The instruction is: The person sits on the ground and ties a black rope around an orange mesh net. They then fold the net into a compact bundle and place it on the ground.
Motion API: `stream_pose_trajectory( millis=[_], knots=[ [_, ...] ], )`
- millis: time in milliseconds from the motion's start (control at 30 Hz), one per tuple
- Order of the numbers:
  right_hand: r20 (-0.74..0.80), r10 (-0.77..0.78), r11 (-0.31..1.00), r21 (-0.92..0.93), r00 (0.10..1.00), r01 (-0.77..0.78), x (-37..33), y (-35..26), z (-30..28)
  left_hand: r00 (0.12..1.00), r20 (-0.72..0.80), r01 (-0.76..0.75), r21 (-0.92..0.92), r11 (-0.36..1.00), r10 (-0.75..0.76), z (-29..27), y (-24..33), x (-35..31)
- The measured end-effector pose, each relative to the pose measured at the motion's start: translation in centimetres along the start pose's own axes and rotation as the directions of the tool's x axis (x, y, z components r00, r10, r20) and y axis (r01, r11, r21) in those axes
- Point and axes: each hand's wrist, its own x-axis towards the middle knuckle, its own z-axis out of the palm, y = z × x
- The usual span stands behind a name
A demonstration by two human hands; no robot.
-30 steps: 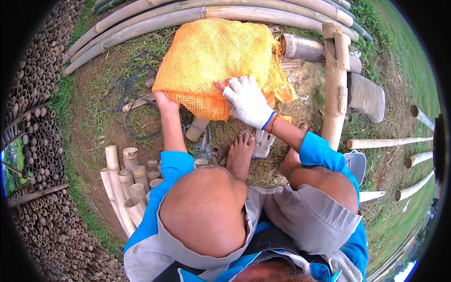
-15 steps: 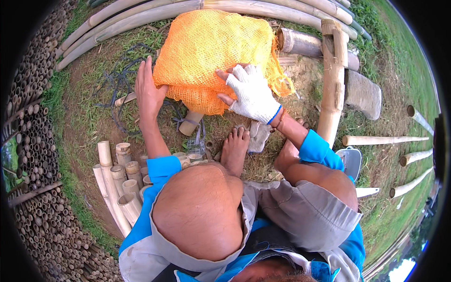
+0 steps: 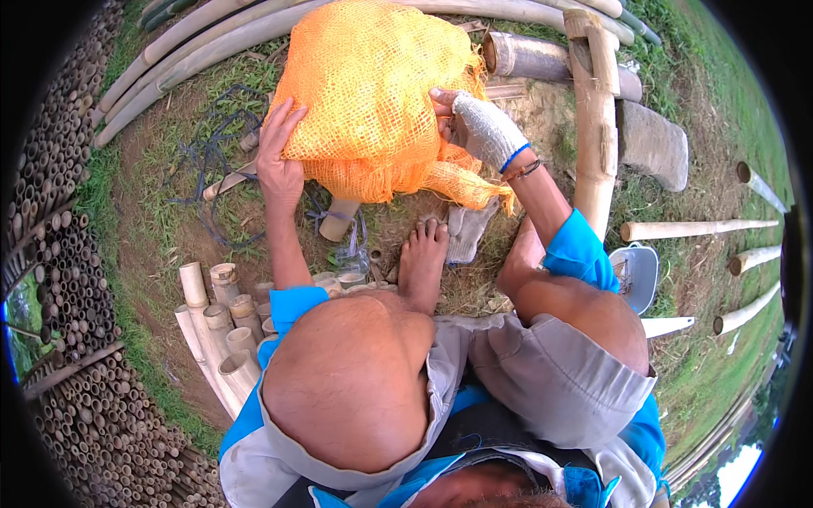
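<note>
Resting slightly spread on the left edge of a bulky orange mesh bag (image 3: 360,85), the bare left hand (image 3: 278,157) reaches straight ahead; the gloved right hand (image 3: 489,131) angles inward, fingers bent at the opposite edge, their grip impossible to tell. Both are about equally near the bag, which lies between and beyond them without a clear long axis, ahead of a bare foot (image 3: 423,262).
</note>
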Motion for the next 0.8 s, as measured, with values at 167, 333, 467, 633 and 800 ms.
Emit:
stream_pose_trajectory(
  millis=[167,333,467,633,800],
  knots=[
    [-0.004,-0.184,0.85,-0.503,0.983,0.157,-1.7,1.9,1.5,0.964,0.229,0.044,0.352,0.935,-0.132,-2.6,-2.8,-2.3],
    [0.056,-0.164,0.706,-0.691,0.985,0.157,-0.9,6.5,-0.2,0.87,0.379,0.229,0.252,0.94,-0.314,-2.6,-4.5,-3.7],
    [-0.062,-0.326,0.637,-0.752,0.943,0.171,-1.7,3.8,-0.2,0.782,0.481,0.393,0.112,0.913,-0.396,-5.3,-1.3,-0.9],
    [-0.081,-0.786,0.437,-0.775,0.613,0.457,-3.6,-2.0,0.6,0.719,0.454,0.591,-0.001,0.807,-0.526,-6.9,-3.5,2.9],
    [-0.222,-0.589,0.729,-0.561,0.777,0.392,-3.1,-0.9,-0.1,0.665,0.198,0.735,-0.006,0.678,-0.72,-3.0,-9.3,3.9]
  ],
)
